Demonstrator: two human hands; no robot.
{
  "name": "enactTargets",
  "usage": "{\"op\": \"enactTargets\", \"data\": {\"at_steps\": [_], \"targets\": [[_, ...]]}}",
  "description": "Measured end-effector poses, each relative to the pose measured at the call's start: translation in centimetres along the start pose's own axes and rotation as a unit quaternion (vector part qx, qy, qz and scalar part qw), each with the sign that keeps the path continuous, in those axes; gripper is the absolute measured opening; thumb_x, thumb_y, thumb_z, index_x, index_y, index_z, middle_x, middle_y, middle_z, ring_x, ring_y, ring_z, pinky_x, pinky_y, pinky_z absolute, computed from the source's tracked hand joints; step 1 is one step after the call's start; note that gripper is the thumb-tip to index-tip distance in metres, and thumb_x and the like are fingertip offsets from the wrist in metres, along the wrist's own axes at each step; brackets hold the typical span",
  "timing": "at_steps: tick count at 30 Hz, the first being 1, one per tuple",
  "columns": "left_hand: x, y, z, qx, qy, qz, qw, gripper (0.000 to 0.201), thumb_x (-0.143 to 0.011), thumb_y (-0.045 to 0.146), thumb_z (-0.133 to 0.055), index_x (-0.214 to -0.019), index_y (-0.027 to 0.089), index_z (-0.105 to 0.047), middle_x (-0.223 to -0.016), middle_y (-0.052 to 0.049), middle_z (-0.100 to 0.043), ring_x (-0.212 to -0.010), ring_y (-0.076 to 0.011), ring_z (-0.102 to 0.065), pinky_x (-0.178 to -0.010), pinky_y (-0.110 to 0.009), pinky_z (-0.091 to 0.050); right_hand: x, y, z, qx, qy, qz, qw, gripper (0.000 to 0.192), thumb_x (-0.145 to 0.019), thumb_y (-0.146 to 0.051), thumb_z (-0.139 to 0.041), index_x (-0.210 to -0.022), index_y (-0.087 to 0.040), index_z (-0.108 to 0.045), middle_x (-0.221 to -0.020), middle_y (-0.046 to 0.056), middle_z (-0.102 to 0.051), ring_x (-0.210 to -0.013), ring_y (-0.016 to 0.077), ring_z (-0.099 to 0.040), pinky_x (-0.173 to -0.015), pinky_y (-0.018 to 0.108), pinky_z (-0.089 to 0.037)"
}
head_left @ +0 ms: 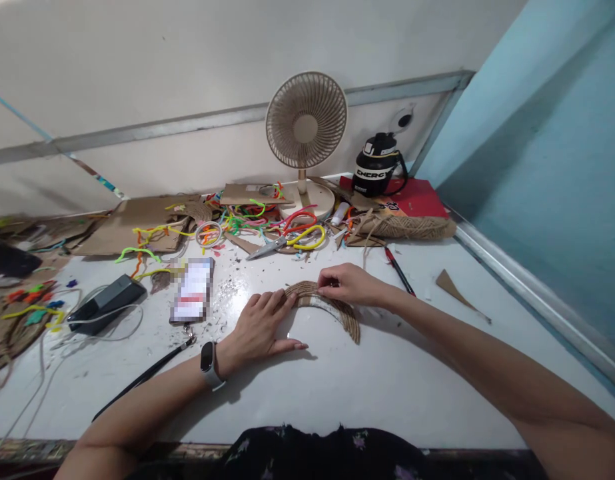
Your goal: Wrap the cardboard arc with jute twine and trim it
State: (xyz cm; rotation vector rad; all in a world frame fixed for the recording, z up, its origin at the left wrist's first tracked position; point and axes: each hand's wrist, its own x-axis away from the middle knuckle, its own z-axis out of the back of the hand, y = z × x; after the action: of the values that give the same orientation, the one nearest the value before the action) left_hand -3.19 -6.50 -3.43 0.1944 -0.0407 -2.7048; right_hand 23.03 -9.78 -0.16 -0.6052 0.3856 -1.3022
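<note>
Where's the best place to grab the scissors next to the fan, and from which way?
Probably by the handle loops. The scissors lie flat on the white table, blades pointing left toward the phone, handles at the right, partly under colourful pipe cleaners. Come from above on the right side, away from the blade tips.

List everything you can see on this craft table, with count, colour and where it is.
Twine-wrapped arch: one, tan, table centre, under both hands.
Fan: one, beige, back centre.
Bottle: one, black, right of the fan.
Red book: one, back right.
Twine bundle: one, tan, in front of the book.
Pipe cleaners: many, mixed colours, back centre.
Scissors: one pair, grey, below the pipe cleaners.
Phone: one, screen blurred, left of centre.
Black box: one, left of the phone.
Red pen: one, right of the arch.
Table: one, white.
Left hand: flat on the arch's left end, with a wrist band.
Right hand: pinching the arch's top.
</note>
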Motion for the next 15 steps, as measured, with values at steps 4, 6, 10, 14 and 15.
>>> {"op": "enactTargets", "data": {"at_steps": [4, 6, 10, 14, 15], "targets": [[0.04, -0.05, -0.16, -0.002, 0.007, -0.005, 1.0, 0.092, -0.08, 0.082, -0.027, -0.148, 0.02, -0.032, -0.135, -0.014, -0.049, -0.11, -0.0294, -0.048, -0.092, -0.044, -0.037, 0.06, 0.1, 0.04, 0.006, -0.009, -0.003, 1.0, 0.019, -0.08, -0.033, -0.061, -0.081, -0.018, -0.071, -0.069, 0.002, -0.068, -0.063, 0.0146, -0.057, -0.06, 0.024, -0.035], [0.07, -0.11, -0.3, -0.002, 0.011, -0.008, 1.0, 0.092, -0.08, 0.081, -0.028, -0.148, 0.019, -0.03, -0.134, -0.014, -0.049, -0.11, -0.0291, -0.047, -0.092, -0.043, -0.038, 0.1, 0.13, 0.07, 0.01, -0.016, -0.005, 1.0, 0.019, -0.079, -0.034, -0.061, -0.081, -0.018, -0.071, -0.07, 0.002, -0.068, -0.064, 0.0147, -0.057, -0.06, 0.024, -0.035], [0.1, -0.32, -0.58, -0.001, 0.022, -0.014, 1.0, 0.092, -0.081, 0.081, -0.029, -0.151, 0.021, -0.024, -0.133, -0.013, -0.049, -0.11, -0.0291, -0.047, -0.09, -0.042, -0.039, 0.16, 0.09, 0.1, 0.014, -0.019, -0.009, 1.0, 0.017, -0.079, -0.033, -0.062, -0.081, -0.019, -0.071, -0.071, 0.002, -0.069, -0.065, 0.0149, -0.057, -0.059, 0.024, -0.035], [0.1, -0.49, -0.62, 0.003, 0.016, -0.017, 1.0, 0.092, -0.08, 0.082, -0.028, -0.151, 0.022, -0.024, -0.134, -0.013, -0.049, -0.109, -0.0288, -0.047, -0.089, -0.042, -0.04, 0.14, 0.15, 0.05, 0.014, -0.022, -0.01, 1.0, 0.017, -0.079, -0.033, -0.061, -0.079, -0.019, -0.07, -0.072, 0.002, -0.069, -0.066, 0.015, -0.058, -0.059, 0.024, -0.036], [0.09, -0.49, -0.59, 0.005, 0.014, -0.017, 1.0, 0.092, -0.08, 0.082, -0.028, -0.15, 0.023, -0.025, -0.134, -0.012, -0.049, -0.109, -0.0287, -0.047, -0.089, -0.042, -0.04, 0.13, 0.2, 0.01, 0.013, -0.023, -0.009, 1.0, 0.017, -0.08, -0.033, -0.061, -0.079, -0.019, -0.07, -0.073, 0.002, -0.069, -0.067, 0.0151, -0.058, -0.06, 0.024, -0.037]]}}
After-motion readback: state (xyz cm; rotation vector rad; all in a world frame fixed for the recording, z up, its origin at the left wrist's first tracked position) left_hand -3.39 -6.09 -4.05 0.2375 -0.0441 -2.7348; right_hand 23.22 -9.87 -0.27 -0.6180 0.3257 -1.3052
